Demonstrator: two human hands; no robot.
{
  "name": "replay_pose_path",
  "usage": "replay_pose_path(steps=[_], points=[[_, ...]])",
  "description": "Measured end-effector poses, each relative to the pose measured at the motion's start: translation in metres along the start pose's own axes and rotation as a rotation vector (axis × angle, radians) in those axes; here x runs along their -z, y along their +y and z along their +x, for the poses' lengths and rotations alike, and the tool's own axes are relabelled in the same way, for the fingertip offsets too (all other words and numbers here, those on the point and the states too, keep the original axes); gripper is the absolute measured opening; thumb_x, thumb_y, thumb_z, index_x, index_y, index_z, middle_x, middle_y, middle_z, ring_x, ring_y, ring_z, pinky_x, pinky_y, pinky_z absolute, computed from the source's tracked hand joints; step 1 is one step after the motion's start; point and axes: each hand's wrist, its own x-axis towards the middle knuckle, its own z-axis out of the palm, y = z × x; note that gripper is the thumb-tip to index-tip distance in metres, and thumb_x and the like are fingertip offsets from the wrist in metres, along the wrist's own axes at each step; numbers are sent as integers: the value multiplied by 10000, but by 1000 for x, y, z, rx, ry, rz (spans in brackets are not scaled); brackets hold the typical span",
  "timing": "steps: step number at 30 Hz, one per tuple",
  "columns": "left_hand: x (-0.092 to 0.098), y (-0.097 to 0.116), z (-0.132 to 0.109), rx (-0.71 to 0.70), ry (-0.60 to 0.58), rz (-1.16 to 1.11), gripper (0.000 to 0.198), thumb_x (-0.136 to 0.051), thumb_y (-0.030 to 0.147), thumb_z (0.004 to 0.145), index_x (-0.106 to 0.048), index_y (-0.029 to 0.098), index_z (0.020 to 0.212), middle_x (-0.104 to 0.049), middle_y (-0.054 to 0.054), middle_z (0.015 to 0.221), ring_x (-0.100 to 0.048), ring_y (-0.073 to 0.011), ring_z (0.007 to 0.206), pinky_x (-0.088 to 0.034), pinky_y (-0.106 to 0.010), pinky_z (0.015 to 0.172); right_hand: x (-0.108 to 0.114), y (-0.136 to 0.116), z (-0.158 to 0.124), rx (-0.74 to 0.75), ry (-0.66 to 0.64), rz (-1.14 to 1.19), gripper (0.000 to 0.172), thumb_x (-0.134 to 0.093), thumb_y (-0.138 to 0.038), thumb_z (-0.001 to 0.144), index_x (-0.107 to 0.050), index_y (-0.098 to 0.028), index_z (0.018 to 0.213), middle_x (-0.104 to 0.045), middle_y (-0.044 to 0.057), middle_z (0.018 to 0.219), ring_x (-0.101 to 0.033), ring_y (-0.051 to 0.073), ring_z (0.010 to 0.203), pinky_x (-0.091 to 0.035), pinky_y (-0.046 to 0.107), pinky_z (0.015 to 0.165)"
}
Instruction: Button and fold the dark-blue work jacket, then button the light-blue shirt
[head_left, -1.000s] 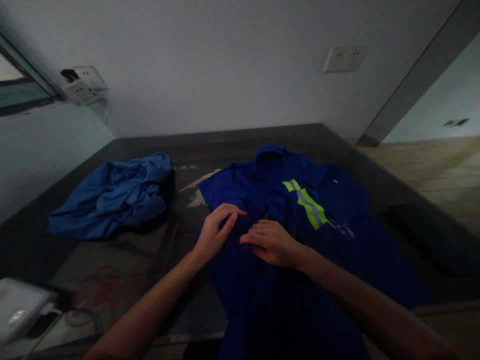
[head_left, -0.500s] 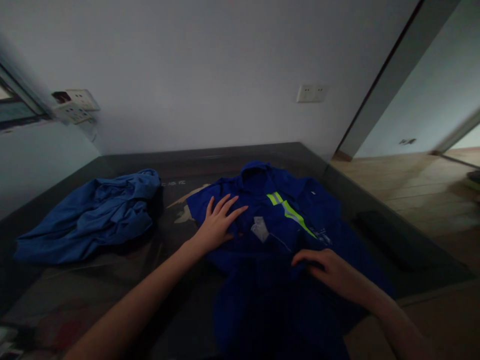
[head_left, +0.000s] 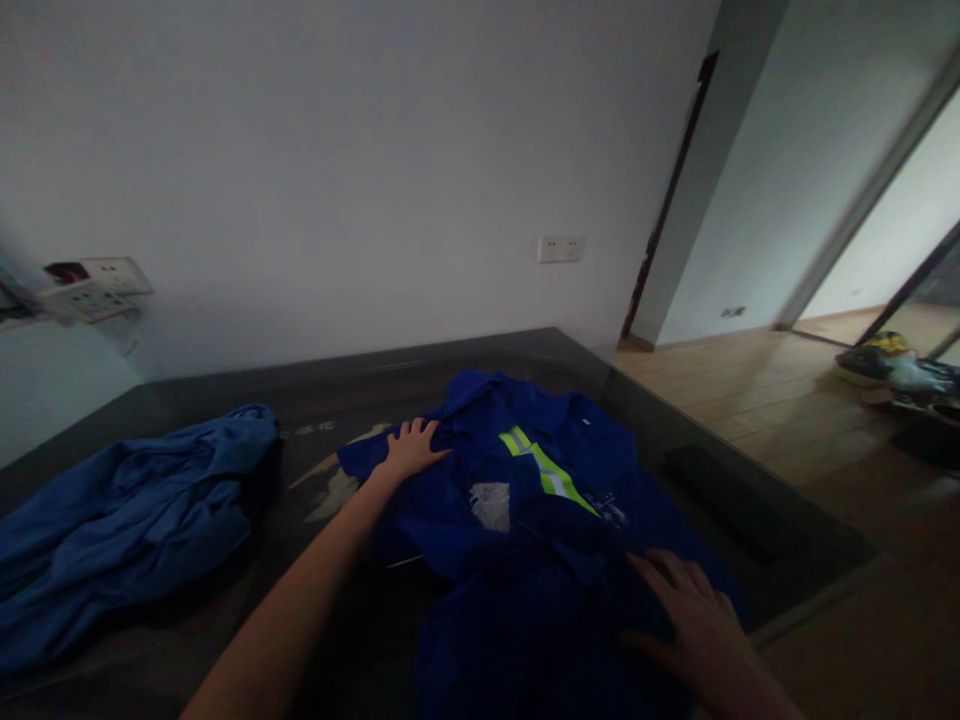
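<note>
A blue work jacket [head_left: 480, 420] lies on a dark tabletop, its collar toward the wall. It bears a yellow-green and silver reflective strip [head_left: 551, 472] and white lettering. A pale tag or patch [head_left: 491, 505] shows at its middle. My left hand [head_left: 411, 448] rests on the jacket near the left shoulder, fingers spread. On the lower right part of the garment is my right hand [head_left: 690, 610], thumb apart from the bent fingers; dim light blurs the cloth beneath it. The jacket's near part is bunched and very dark.
Another crumpled blue garment [head_left: 150, 520] lies on the left of the dark table [head_left: 360, 365]. A black flat object [head_left: 727, 500] sits near the right edge. A wall with a socket [head_left: 561, 249] stands behind. Bags [head_left: 896, 365] lie on the wooden floor farther right.
My view has turned right and upward. My left hand has slid toward the jacket's shoulder. My right hand has come nearer and loosened from its pinch at the cloth; the middle fabric is more rumpled.
</note>
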Motion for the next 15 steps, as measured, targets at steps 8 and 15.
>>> replay_pose_path(steps=[8, 15], points=[[14, -21, -11, -60, 135, -284, 264, -488, 235, 831, -568, 197, 1080, -650, -76, 1098, -596, -205, 1035, -449, -303, 906, 6, -30, 30, 128, -112, 57, 316, -475, -306, 850, -646, -191, 1089, -708, 130, 1017, -658, 304, 912, -479, 453, 773], [95, -101, -30, 51, 531, -527, 240, -426, 371, 854, -534, 157, 831, -626, -33, 748, -580, -181, 749, -471, -275, 712, 5, 3, 54, 59, -8, 205, 290, -465, -334, 817, -677, -217, 977, -731, 109, 918, -685, 296, 823, -498, 386, 714]])
